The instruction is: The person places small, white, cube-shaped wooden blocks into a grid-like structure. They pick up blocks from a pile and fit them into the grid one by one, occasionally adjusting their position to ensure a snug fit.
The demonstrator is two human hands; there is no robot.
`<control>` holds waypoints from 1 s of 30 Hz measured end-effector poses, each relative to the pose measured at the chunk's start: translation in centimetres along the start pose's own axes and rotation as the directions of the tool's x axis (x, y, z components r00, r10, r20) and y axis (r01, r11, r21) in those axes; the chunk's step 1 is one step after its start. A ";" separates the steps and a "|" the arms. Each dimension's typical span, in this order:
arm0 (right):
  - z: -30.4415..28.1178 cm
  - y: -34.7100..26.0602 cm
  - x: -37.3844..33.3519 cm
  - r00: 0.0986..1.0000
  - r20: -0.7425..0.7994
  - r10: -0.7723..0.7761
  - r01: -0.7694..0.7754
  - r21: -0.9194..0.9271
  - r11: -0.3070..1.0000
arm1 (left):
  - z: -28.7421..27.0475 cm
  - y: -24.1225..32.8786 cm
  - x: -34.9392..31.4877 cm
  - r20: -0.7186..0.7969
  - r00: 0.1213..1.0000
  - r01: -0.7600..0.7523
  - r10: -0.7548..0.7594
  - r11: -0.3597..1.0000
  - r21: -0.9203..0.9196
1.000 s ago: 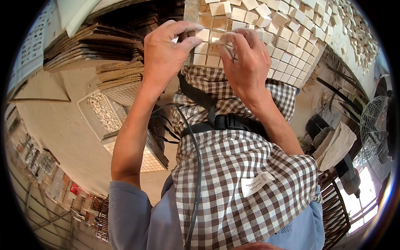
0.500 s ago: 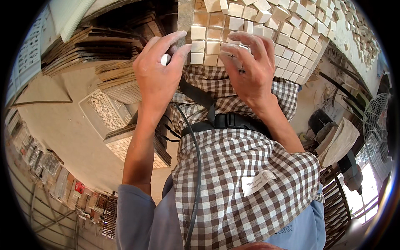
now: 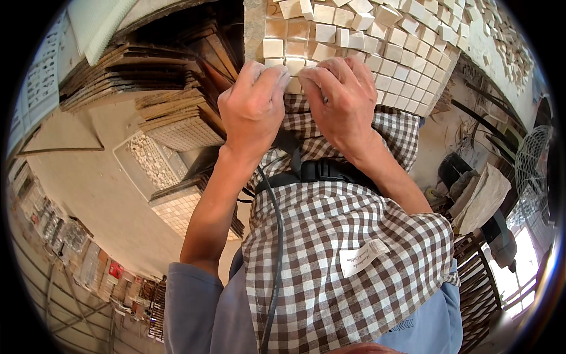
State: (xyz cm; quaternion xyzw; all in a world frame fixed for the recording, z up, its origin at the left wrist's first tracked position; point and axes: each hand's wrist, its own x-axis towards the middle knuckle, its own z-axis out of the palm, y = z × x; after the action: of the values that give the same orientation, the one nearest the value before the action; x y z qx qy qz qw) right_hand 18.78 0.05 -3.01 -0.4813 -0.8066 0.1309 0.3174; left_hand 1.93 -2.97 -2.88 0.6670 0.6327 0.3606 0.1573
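Small cream and white mosaic tiles (image 3: 398, 54) lie in rows on a brown gridded board (image 3: 298, 29) at the top. My left hand (image 3: 253, 106) is closed at the board's near left corner, thumb and fingers pinched at the end tiles. Beside it, my right hand (image 3: 346, 97) curls over the near row, its thumb and forefinger close to the left fingertips. A pale bit of tile shows within the right hand's curl. The knuckles hide most of what both hands grip. One cream tile (image 3: 273, 47) sits just beyond my left fingers, next to bare grid squares.
Loose tiles (image 3: 513, 56) are scattered over the worktop at the upper right. Stacked thin boards (image 3: 127, 74) stand at left, above a tray of tile pieces (image 3: 150, 154). A wire-guarded fan (image 3: 533, 171) and a power drill (image 3: 500, 242) are at the right.
My left hand has moved right and nearer to me, from open fingers with a white tile in them to a closed pinch. My right fingers have curled in; the hands are closer together.
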 end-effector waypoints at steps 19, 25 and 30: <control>-3.9 -0.7 0.8 0.996 -0.063 0.055 -0.040 0.220 0.975 | -2.8 4.0 2.2 0.623 0.615 0.756 -0.484 0.135 -0.640; -3.0 2.0 2.3 0.973 -0.137 0.183 -0.186 -0.011 0.982 | -0.4 4.2 3.3 0.152 0.934 0.354 -0.323 0.891 -0.283; -2.6 2.5 2.4 0.914 -0.105 0.392 -0.377 0.136 0.916 | 1.9 3.6 4.8 0.049 0.995 0.083 -0.083 0.997 0.002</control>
State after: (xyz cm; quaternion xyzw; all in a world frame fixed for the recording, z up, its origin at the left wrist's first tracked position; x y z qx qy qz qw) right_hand 21.33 3.17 -1.40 -0.6194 -0.6650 0.2043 0.3640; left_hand 5.57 1.51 -0.43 0.6487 0.6558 0.3375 0.1876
